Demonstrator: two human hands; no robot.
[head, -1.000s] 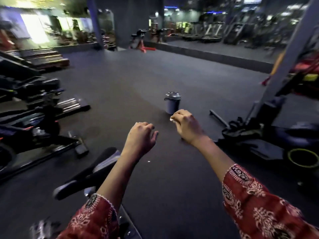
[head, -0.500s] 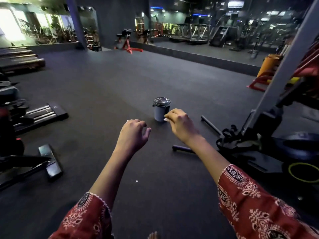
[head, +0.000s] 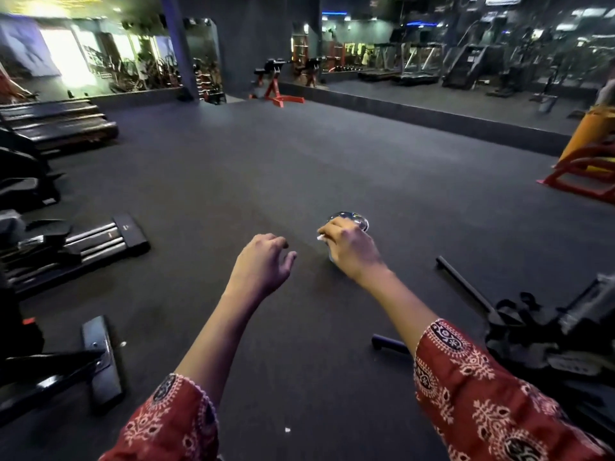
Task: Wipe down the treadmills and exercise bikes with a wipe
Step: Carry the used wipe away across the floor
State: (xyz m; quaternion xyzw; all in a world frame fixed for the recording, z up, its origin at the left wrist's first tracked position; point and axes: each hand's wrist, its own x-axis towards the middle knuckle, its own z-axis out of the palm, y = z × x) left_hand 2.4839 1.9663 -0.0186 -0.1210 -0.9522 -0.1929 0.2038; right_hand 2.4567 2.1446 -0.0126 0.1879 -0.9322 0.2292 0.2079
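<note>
Across dark gym floor [head: 299, 168], made out two blurred treadmills [head: 417, 66] far back. Saw one left base [head: 100, 361] and one right machine [head: 549, 331], both cut off by edges, kinds unclear. Found one bin [head: 359, 220] mostly hidden behind right hand [head: 352, 252], seen pinching one wipe [head: 321, 238], only a white corner showing. Held left hand [head: 263, 266] loosely curled, gripping nothing.

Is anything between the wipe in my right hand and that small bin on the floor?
Nothing visible on the floor does. Your right hand, pinching the wipe, overlaps the lidded bin in this view. Its shiny top looks closed, so it likely covers the opening. Your left hand is off to the side, holding nothing.
</note>
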